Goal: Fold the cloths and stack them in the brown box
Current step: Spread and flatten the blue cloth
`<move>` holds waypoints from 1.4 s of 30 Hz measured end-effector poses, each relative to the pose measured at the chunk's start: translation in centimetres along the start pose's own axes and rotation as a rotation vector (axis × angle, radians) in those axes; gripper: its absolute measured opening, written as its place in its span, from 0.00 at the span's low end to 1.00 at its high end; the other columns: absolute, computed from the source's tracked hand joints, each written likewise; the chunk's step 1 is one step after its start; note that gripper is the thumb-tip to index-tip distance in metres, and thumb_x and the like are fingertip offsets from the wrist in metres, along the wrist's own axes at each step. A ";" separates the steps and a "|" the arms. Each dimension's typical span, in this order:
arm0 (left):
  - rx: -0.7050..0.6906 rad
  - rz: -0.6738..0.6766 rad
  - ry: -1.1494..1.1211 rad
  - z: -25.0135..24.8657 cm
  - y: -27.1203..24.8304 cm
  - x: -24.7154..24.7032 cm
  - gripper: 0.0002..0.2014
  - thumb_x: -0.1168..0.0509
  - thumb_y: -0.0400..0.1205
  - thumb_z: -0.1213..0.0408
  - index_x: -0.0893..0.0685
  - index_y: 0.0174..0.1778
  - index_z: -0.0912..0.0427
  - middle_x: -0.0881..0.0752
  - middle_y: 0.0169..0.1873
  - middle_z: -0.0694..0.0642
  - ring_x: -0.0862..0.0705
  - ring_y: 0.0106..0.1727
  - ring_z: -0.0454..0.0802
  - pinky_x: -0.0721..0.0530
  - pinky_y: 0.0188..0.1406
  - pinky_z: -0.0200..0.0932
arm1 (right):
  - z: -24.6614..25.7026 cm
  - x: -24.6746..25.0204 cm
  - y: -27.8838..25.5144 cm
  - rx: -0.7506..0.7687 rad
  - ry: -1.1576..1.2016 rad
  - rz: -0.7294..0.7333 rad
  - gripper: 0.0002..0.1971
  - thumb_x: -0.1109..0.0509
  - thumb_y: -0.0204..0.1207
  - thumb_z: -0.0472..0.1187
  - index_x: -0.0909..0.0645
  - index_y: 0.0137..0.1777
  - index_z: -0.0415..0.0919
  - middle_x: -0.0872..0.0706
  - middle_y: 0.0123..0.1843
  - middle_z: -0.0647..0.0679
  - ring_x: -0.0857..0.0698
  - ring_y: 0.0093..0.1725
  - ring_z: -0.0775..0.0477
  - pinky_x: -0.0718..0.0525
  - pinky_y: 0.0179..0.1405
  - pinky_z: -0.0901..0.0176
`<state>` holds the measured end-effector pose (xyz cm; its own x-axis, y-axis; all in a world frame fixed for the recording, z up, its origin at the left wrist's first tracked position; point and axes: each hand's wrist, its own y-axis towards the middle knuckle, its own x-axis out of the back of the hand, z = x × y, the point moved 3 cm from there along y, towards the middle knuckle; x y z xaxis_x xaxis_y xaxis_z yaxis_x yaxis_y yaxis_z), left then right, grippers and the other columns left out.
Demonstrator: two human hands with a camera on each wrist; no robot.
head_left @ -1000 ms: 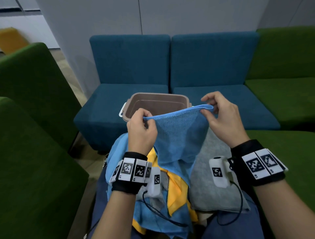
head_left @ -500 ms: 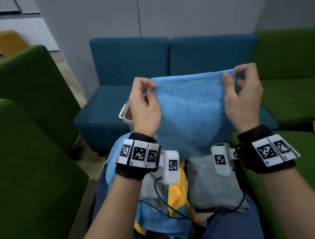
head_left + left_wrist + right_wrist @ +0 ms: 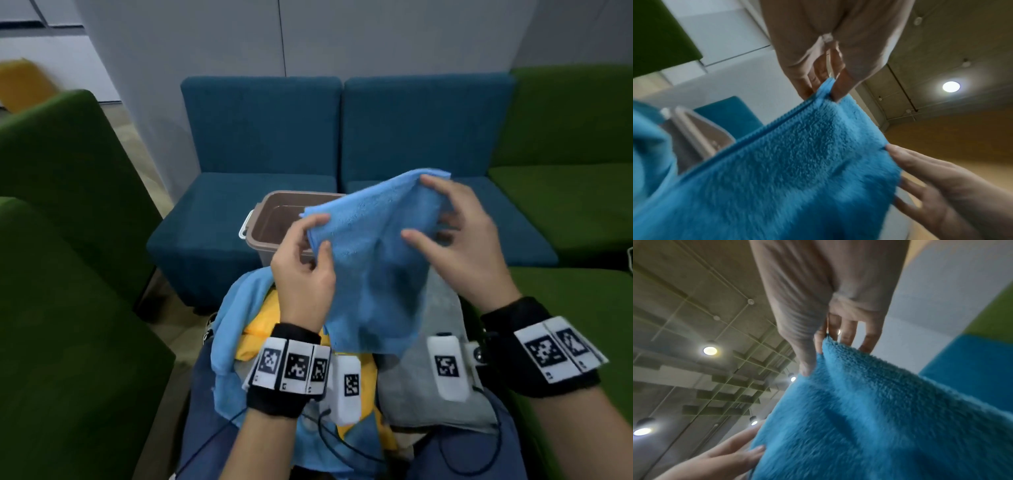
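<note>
I am holding a blue cloth (image 3: 373, 274) up in the air in front of me with both hands. My left hand (image 3: 301, 270) is pinching the cloth's left top corner between my thumb and fingers (image 3: 838, 84). My right hand (image 3: 469, 246) is holding the right top part, with my thumb on my side of the cloth and my fingers (image 3: 846, 332) going behind it. The cloth is hanging down loose between my hands and is covering part of the box.

The brown box (image 3: 274, 222) is sitting just past my knees, against a blue seat (image 3: 212, 219). I am seeing nothing in the part of the box that shows. The cloth is in the air, not in the box.

More cloths are lying in a messy pile on my lap. A yellow cloth (image 3: 263, 329) is lying in the middle, a gray cloth (image 3: 411, 394) is on the right, and another blue one (image 3: 229, 329) is on the left. Green seats (image 3: 68, 274) are standing on both sides of me.
</note>
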<state>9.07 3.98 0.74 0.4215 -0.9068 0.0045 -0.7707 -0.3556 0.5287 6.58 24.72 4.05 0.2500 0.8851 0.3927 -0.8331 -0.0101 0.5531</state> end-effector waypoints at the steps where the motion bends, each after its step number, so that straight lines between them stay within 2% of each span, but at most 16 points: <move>1: 0.023 -0.023 0.025 0.3 -0.5 -0.1 0.15 0.37 0.78 0.81 0.14 0.50 0.58 0.12 0.46 0.48 0.18 0.38 0.38 0.24 0.36 0.31 | -0.4 -0.4 -0.3 -0.009 -0.034 0.032 0.34 0.23 0.70 0.29 0.26 0.75 0.52 0.22 0.70 0.59 0.15 0.55 0.54 0.16 0.46 0.66; 5: -0.034 0.003 0.054 -0.4 0.1 0.1 0.14 0.38 0.80 0.80 0.14 0.55 0.60 0.15 0.49 0.55 0.21 0.36 0.35 0.26 0.36 0.27 | -0.4 0.8 -0.3 0.066 -0.073 -0.081 0.26 0.31 0.75 0.25 0.21 0.69 0.50 0.15 0.61 0.60 0.18 0.44 0.56 0.18 0.43 0.63; 7: -0.106 0.062 0.081 -1.2 0.7 -0.1 0.18 0.35 0.78 0.77 0.17 0.64 0.63 0.19 0.58 0.58 0.19 0.54 0.36 0.20 0.55 0.33 | -0.1 1.3 -0.2 0.121 -0.036 -0.119 0.15 0.34 0.78 0.25 0.17 0.57 0.44 0.14 0.51 0.56 0.18 0.43 0.57 0.22 0.40 0.62; 9: -0.129 0.141 0.133 -1.6 0.8 -0.6 0.28 0.33 0.75 0.77 0.24 0.73 0.62 0.25 0.68 0.61 0.25 0.72 0.49 0.24 0.71 0.52 | -0.2 1.1 -0.2 0.137 -0.051 -0.112 0.14 0.37 0.76 0.22 0.17 0.46 0.42 0.15 0.45 0.54 0.19 0.43 0.56 0.25 0.42 0.62; 10: -0.128 0.174 0.168 -1.7 0.7 -0.8 0.32 0.33 0.73 0.79 0.27 0.76 0.61 0.28 0.71 0.62 0.29 0.75 0.53 0.27 0.74 0.54 | -0.4 0.8 -0.2 0.140 -0.074 -0.105 0.14 0.38 0.75 0.21 0.17 0.43 0.41 0.16 0.43 0.53 0.18 0.44 0.52 0.25 0.42 0.60; 12: -0.148 0.197 0.234 -1.7 0.5 -0.9 0.36 0.35 0.72 0.83 0.30 0.78 0.63 0.30 0.74 0.62 0.33 0.78 0.52 0.36 0.80 0.43 | -0.6 0.8 -0.2 0.132 -0.086 -0.117 0.15 0.38 0.74 0.21 0.18 0.41 0.41 0.17 0.43 0.51 0.17 0.45 0.46 0.23 0.41 0.56; 16: -0.223 0.178 0.292 -2.1 0.7 -0.5 0.38 0.36 0.71 0.86 0.32 0.79 0.65 0.32 0.74 0.54 0.35 0.78 0.48 0.46 0.76 0.24 | 0.4 1.1 -0.2 0.140 -0.002 -0.183 0.09 0.32 0.79 0.30 0.16 0.54 0.41 0.15 0.55 0.49 0.16 0.57 0.54 0.17 0.46 0.53; 20: -0.217 0.161 0.305 -2.1 1.5 -0.8 0.38 0.35 0.72 0.84 0.33 0.80 0.64 0.33 0.74 0.54 0.33 0.79 0.53 0.43 0.77 0.27 | 0.1 -0.7 -0.2 0.156 -0.110 0.034 0.31 0.24 0.70 0.29 0.24 0.72 0.50 0.22 0.69 0.51 0.24 0.71 0.52 0.27 0.73 0.59; 24: -0.231 0.194 0.293 -1.4 1.8 -0.6 0.37 0.37 0.72 0.82 0.34 0.81 0.64 0.33 0.77 0.57 0.28 0.76 0.54 0.29 0.75 0.42 | -1.1 -1.8 -0.3 0.090 -0.227 0.118 0.29 0.35 0.71 0.23 0.15 0.60 0.57 0.12 0.56 0.59 0.19 0.53 0.46 0.29 0.59 0.78; 26: -0.215 0.216 0.254 -1.4 1.9 -0.3 0.41 0.38 0.69 0.79 0.35 0.82 0.60 0.33 0.77 0.54 0.18 0.60 0.53 0.16 0.53 0.41 | -0.5 -1.4 0.0 0.073 -0.220 0.084 0.31 0.37 0.71 0.24 0.17 0.66 0.57 0.13 0.58 0.61 0.23 0.48 0.45 0.29 0.56 0.76; 28: -0.205 0.207 0.226 -1.7 2.2 -0.1 0.44 0.40 0.66 0.80 0.36 0.83 0.59 0.34 0.77 0.51 0.18 0.50 0.47 0.23 0.36 0.28 | 0.6 -1.0 0.4 0.081 -0.180 0.073 0.34 0.37 0.72 0.24 0.23 0.75 0.56 0.17 0.66 0.61 0.24 0.53 0.47 0.29 0.62 0.74; 32: -0.235 0.182 0.179 -2.5 2.9 -0.3 0.44 0.41 0.65 0.84 0.37 0.82 0.65 0.36 0.77 0.53 0.34 0.71 0.24 0.24 0.47 0.22 | 2.4 -0.6 1.1 0.162 -0.117 0.051 0.37 0.36 0.74 0.23 0.32 0.82 0.47 0.26 0.79 0.54 0.28 0.76 0.56 0.36 0.80 0.64; 34: -0.212 0.199 0.142 -2.6 3.1 -0.7 0.43 0.41 0.65 0.82 0.36 0.82 0.62 0.34 0.77 0.54 0.32 0.73 0.29 0.21 0.47 0.27 | 2.4 -0.4 1.1 0.180 -0.126 0.038 0.38 0.38 0.74 0.20 0.34 0.83 0.45 0.28 0.80 0.55 0.29 0.76 0.64 0.39 0.80 0.65; 36: -0.174 0.216 0.119 -2.4 3.1 -1.2 0.41 0.42 0.66 0.79 0.31 0.80 0.58 0.29 0.73 0.54 0.21 0.66 0.46 0.21 0.44 0.34 | 2.0 0.1 1.1 0.164 -0.189 0.012 0.38 0.41 0.74 0.19 0.34 0.83 0.48 0.29 0.77 0.62 0.23 0.67 0.69 0.35 0.80 0.58; 39: -0.088 0.206 0.067 -1.9 3.0 -1.8 0.32 0.43 0.68 0.75 0.22 0.71 0.56 0.23 0.69 0.54 0.19 0.46 0.41 0.25 0.36 0.29 | 1.2 1.2 1.0 0.134 -0.286 -0.036 0.37 0.42 0.76 0.23 0.34 0.82 0.54 0.23 0.75 0.53 0.21 0.71 0.50 0.25 0.75 0.46; 42: -0.084 0.183 0.011 -2.5 2.9 -2.2 0.30 0.43 0.70 0.76 0.22 0.71 0.60 0.25 0.73 0.54 0.17 0.59 0.38 0.21 0.41 0.34 | 1.7 2.7 0.7 0.147 -0.370 -0.087 0.34 0.43 0.79 0.27 0.34 0.82 0.56 0.19 0.73 0.44 0.20 0.71 0.40 0.18 0.63 0.42</move>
<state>7.09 5.53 4.35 0.2833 -0.9520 0.1159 -0.7924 -0.1643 0.5875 7.52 26.29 6.76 0.4990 0.6589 0.5629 -0.7285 -0.0328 0.6842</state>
